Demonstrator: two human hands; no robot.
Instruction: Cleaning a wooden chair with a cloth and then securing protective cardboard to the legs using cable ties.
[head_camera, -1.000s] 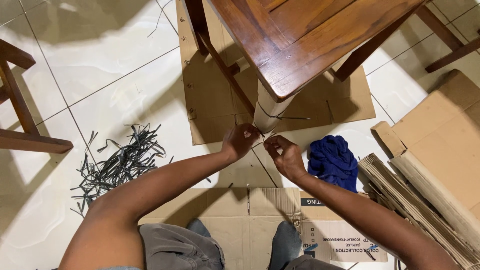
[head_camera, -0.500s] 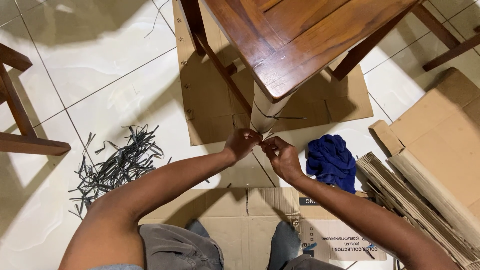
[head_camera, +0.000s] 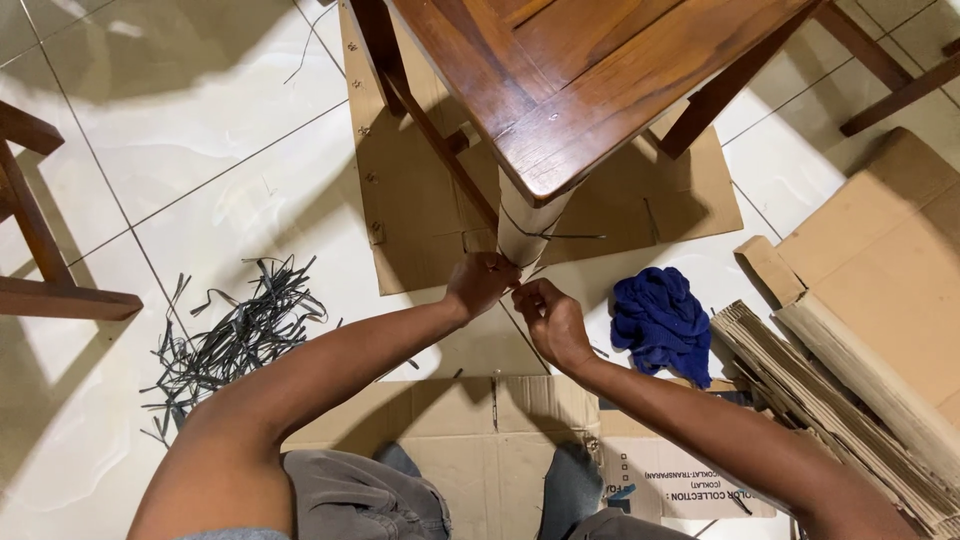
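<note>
Left hand (head_camera: 480, 284) and right hand (head_camera: 548, 318) close together at the foot of the wrapped chair leg (head_camera: 527, 226) — both pinched on the dark strap (head_camera: 552, 237) bound round its cardboard sleeve. Wooden chair (head_camera: 580, 80) standing on flat cardboard (head_camera: 420, 215) on the tiled floor. Blue cloth (head_camera: 661, 322) just right of the hands — heap of cut black straps (head_camera: 235, 335) well to the left.

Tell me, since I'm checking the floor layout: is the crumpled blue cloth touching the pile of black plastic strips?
Apart. The head view shows the crumpled blue cloth right of both arms and the pile of black plastic strips left of them, with white floor tile between.
</note>
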